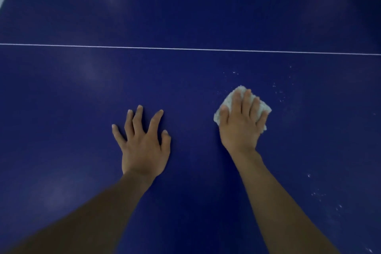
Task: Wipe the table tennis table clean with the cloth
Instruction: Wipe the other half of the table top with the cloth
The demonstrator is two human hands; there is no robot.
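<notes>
Wiping is the step in hand, as I judge it. At right of centre the cloth [229, 100], white and bunched, lies on the blue desk [185, 88], and the right hand [241, 123] covers most of it. Its grip is open: the fingers lie almost straight across the cloth and press it down, and they are not curled round it. The left hand [144, 148], near centre, is apart from the cloth. Its grip is open too, with fingers spread and the tips touching the desk, holding nothing.

White specks [280, 91] are scattered just right of the cloth and above it, and more specks [320, 194] show at lower right of the frame. To do the step well, I would press evenly with the whole palm, lead the cloth through these specks in overlapping strokes, and gather them toward one edge instead of spreading them. The left hand can serve as support.

A thin white line [185, 48] crosses the frame above both hands. No brand, label or writing can be read anywhere.
</notes>
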